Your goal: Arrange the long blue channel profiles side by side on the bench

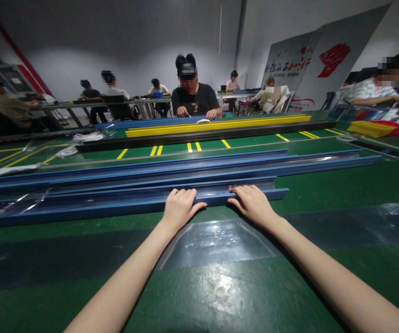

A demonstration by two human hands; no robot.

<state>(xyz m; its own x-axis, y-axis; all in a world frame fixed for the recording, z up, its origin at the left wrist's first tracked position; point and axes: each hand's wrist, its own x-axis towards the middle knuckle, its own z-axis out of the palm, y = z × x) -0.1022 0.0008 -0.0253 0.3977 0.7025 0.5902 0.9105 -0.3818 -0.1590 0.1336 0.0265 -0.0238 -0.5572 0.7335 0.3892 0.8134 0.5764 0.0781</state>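
Both hands are on the nearest long blue channel-shaped strip [91, 208], which lies across the green table. My left hand [180, 206] grips its near wall, fingers hooked over the edge and thumb pointing right along the front. A little to the right, my right hand [251, 202] holds the same wall, its thumb pointing left. The fingertips of both hands are partly hidden inside the channel. Clear film [22, 203] shows over the strip's left part. Right behind it lie more blue strips [310, 164]. Nearer to me, a clear plastic sheet [220, 245] lies flat on the table between my forearms.
Across the green table [206, 300] are a yellow strip [220, 126] and a black strip [185, 140]. Crumpled plastic [88, 137] lies at the far left. A yellow tray [369, 129] stands at the right. A person [199, 97] sits opposite, hands at another blue strip.
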